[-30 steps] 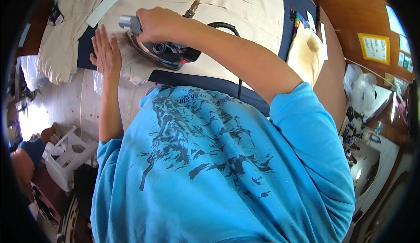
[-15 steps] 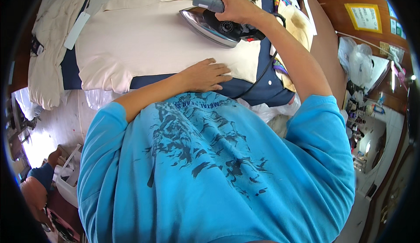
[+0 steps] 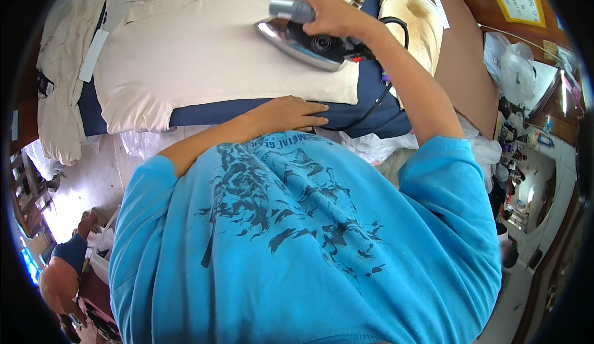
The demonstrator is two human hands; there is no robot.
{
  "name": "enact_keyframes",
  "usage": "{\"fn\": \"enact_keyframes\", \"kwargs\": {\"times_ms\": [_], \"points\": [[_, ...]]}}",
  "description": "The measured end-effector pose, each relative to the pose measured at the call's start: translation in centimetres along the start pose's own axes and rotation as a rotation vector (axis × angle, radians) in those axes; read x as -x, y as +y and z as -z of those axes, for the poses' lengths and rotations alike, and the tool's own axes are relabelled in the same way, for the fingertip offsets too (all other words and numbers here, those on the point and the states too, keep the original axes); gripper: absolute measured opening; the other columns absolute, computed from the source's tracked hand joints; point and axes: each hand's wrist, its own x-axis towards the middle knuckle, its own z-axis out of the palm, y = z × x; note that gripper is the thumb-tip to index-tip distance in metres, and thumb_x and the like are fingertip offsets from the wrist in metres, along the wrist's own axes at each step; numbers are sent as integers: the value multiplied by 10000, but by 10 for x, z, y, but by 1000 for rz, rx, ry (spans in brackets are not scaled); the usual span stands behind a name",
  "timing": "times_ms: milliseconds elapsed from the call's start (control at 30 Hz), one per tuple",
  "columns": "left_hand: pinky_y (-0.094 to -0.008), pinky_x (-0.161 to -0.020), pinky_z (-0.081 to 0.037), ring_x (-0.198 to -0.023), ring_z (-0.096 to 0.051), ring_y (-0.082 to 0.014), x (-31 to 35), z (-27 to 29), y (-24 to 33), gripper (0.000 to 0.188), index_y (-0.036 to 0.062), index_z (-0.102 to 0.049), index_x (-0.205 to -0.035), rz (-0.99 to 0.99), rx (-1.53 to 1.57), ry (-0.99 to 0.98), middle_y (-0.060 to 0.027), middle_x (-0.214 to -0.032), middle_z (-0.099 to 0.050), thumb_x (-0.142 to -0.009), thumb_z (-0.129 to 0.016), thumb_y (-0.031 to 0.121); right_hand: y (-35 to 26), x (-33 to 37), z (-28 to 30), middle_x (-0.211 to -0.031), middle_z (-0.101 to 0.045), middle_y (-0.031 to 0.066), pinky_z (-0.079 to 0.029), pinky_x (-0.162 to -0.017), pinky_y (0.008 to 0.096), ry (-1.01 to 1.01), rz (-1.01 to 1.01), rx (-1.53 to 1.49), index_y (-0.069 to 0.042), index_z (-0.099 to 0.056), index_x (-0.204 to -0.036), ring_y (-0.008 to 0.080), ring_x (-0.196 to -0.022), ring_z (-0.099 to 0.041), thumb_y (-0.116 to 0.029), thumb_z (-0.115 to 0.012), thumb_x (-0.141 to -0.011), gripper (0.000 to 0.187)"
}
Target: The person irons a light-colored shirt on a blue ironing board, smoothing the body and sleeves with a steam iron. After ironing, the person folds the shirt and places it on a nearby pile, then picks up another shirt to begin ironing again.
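There's a white strip [image 3: 94, 55] at the cream cloth [image 3: 198, 59]'s left edge, and the left hand [image 3: 281, 115] is just chilling by the cloth's near edge, fingers a bit apart. The iron [image 3: 309, 48] is at the cloth's right end, right hand [image 3: 337, 16] clamped round the handle [image 3: 292, 10].

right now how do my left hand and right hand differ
The right hand is curled around the iron; the left hand lies open, fingers extended. The right hand is over the cream cloth; the left hand is at its near edge. Both are bare.
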Motion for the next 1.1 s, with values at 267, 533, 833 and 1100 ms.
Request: {"fn": "enact_keyframes", "kwargs": {"times_ms": [267, 533, 833, 1100], "points": [[-404, -893, -361, -1016, -488, -311, 135, 46, -60, 274, 8, -469, -1059, 732, -243, 1312, -144, -1093, -516, -866, -509, 198, -69, 15, -33, -798, -630, 198, -488, -684, 424, -151, 79, -20, -81, -525, -1080, 367, -742, -613, -233, -606, -672, 443], [-569, -1010, -189, -1348, -184, -308, 177, 29, -62, 527, 233, -248, -1410, 1419, -547, 530, -79, -1471, -203, -928, -334, 430, -113, -23, -54, -787, -639, 184, -491, -668, 435, 55, -43, -38, -53, -546, -1044, 352, -746, -624, -246, -593, -708, 390], [-569, -1004, -212, -1343, -201, -305, 177, 30, -64, 544, 232, -248, -1410, 1435, -576, 492, -73, -1469, -210, -917, -362, 433, -83, -107, -23, -881, -636, 213, -495, -740, 397, 142, -115, 17, -3, -549, -1046, 342, -829, -627, -263, -634, -652, 480], [-571, -990, -234, -1333, -222, -306, 176, 31, -61, 536, 236, -278, -1396, 1437, -594, 498, -68, -1459, -234, -911, -390, 433, 37, 34, 6, -796, -624, 181, -504, -570, 337, 381, -631, -178, 48, -532, -1028, 253, -631, -627, -203, -654, -635, 482]]}}
